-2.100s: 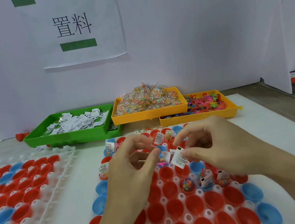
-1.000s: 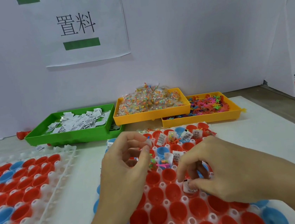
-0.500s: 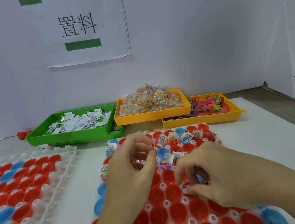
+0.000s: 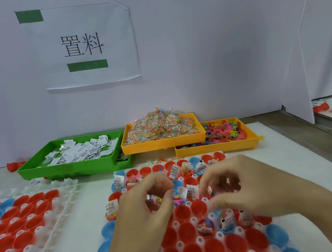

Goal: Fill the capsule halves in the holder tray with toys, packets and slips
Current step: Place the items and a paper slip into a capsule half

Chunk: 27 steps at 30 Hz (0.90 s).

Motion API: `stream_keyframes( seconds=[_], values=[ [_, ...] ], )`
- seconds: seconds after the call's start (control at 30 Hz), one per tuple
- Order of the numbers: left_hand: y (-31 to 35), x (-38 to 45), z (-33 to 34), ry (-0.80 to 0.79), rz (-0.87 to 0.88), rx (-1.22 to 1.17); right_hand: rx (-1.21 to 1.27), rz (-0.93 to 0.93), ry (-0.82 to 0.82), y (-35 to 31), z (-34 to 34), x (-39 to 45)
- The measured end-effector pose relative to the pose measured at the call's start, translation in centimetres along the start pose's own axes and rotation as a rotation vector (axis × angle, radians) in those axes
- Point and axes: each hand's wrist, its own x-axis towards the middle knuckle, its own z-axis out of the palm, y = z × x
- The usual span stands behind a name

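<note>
Holder tray (image 4: 192,245) on desk (image 4: 83,228), near rows of capsule halves (image 4: 199,208) bare, far rows filled. Left hand (image 4: 142,213) curled, fingers (image 4: 165,196) pinching small toys. Right hand (image 4: 249,191) blurred, curled; cannot tell what it holds. Risk: crowded hands could jostle, dropping toy between cups or knocking slip (image 4: 191,191) out.

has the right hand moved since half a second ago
Yes. The right hand has lifted off the near red cups and gone back up the holder tray, toward the yellow bins.
</note>
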Motion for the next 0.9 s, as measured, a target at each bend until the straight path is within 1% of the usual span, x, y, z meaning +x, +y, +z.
stream_keyframes(
  seconds=[0.1,0.2,0.27,0.33,0.4,0.47,0.53,0.6,0.67,0.73,0.8,0.9],
  values=[
    [0.0,0.1,-0.3,0.015,0.003,0.026,0.015,0.042,0.243,2.4,-1.7,0.4],
    [-0.3,0.5,-1.0,0.051,-0.023,0.077,0.021,0.188,0.539,6.7,-3.5,0.8],
    [-1.1,0.9,-1.9,0.094,-0.090,0.108,0.058,0.285,0.686,9.4,-4.5,1.2],
    [-2.3,1.2,-3.1,0.142,-0.198,0.136,0.090,0.366,0.759,11.3,-5.5,2.0],
    [-3.4,1.4,-4.2,0.170,-0.315,0.161,0.073,0.453,0.769,12.7,-6.6,3.2],
    [-4.3,1.6,-5.0,0.186,-0.407,0.175,-0.014,0.524,0.737,13.5,-7.5,4.9],
    [-5.0,1.8,-5.5,0.218,-0.504,0.140,-0.135,0.527,0.656,13.9,-7.7,6.7],
    [-5.7,1.8,-5.9,0.248,-0.573,0.109,-0.253,0.462,0.540,13.8,-7.3,8.5],
    [-6.0,1.8,-6.0,0.245,-0.604,0.094,-0.306,0.382,0.465,13.8,-6.8,10.2],
    [-6.2,1.8,-6.0,0.259,-0.607,0.074,-0.326,0.328,0.451,13.7,-6.4,11.6],
    [-6.3,1.9,-6.0,0.284,-0.603,0.060,-0.362,0.323,0.423,13.6,-6.0,12.9],
    [-6.5,1.9,-6.0,0.310,-0.587,0.035,-0.437,0.385,0.346,13.6,-5.3,14.5]
  ],
)
